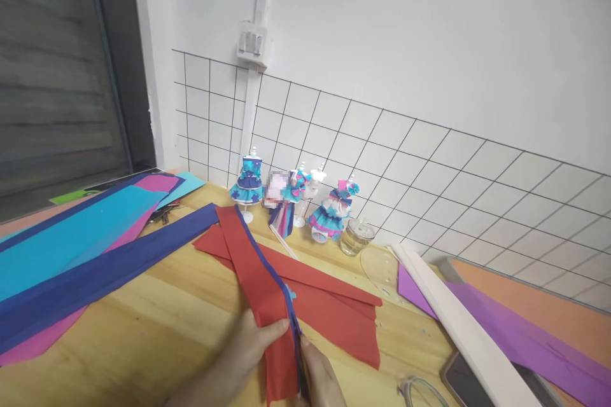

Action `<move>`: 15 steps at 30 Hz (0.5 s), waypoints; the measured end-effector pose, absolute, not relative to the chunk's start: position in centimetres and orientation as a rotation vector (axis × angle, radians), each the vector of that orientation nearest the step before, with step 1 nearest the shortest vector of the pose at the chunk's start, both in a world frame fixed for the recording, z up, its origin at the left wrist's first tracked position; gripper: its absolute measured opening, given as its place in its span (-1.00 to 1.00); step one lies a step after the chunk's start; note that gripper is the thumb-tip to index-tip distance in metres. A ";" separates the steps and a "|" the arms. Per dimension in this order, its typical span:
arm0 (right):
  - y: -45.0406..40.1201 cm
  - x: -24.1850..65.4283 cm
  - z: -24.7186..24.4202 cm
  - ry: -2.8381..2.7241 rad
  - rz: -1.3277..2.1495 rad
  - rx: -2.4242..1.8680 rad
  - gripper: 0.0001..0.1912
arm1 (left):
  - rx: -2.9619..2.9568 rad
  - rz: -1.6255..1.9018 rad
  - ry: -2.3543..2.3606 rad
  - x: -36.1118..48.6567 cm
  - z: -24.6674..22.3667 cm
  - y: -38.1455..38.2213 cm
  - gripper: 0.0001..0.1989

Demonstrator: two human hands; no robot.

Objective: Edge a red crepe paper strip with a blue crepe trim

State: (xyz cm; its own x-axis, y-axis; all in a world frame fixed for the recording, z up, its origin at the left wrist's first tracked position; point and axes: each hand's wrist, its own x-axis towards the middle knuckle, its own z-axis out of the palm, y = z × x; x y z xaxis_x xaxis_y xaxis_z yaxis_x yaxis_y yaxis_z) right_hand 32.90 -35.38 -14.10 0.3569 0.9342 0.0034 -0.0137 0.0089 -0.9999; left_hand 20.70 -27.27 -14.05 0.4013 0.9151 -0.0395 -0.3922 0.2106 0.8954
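Observation:
My left hand (251, 346) pinches a long red paper strip (248, 261) with its thumb on top, close to the strip's right edge. A narrow dark blue layer (267, 259) shows along that edge. At the bottom centre my right hand (319, 372) is closed on a dark-bladed tool that looks like scissors (299, 362). Its blades lie along the blue edge, just right of my left thumb; the handles are mostly hidden. More folded red paper (329, 311) lies on the table behind and to the right of the strip. A small light blue scrap (291, 293) rests by the edge.
Several miniature dress forms (246, 187) in paper dresses stand by the wall, near a glass of liquid (357, 238). Blue and pink sheets (86, 222) cover the left side. Purple paper (520, 324), a pale folded strip (458, 318) and a phone-like device (470, 372) lie right.

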 end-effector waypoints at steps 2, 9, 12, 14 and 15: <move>-35.3 32.6 -13.4 -0.855 1.037 -1.362 -0.46 | 0.978 1.012 0.682 20.7 -13.8 -27.3 -0.53; -34.6 31.3 -12.7 -0.674 1.256 -1.360 -0.43 | 1.000 0.982 0.736 20.7 -13.4 -27.5 -0.51; -34.6 31.5 -13.1 -0.674 1.182 -1.447 -0.40 | 1.003 1.001 0.746 20.8 -13.4 -27.6 -0.50; -34.7 31.8 -13.5 -0.669 1.093 -1.527 -0.41 | 1.003 1.014 0.750 20.9 -13.5 -27.6 -0.51; -34.7 31.9 -13.8 -0.671 1.077 -1.539 -0.41 | 0.997 1.019 0.746 20.9 -13.5 -27.6 -0.51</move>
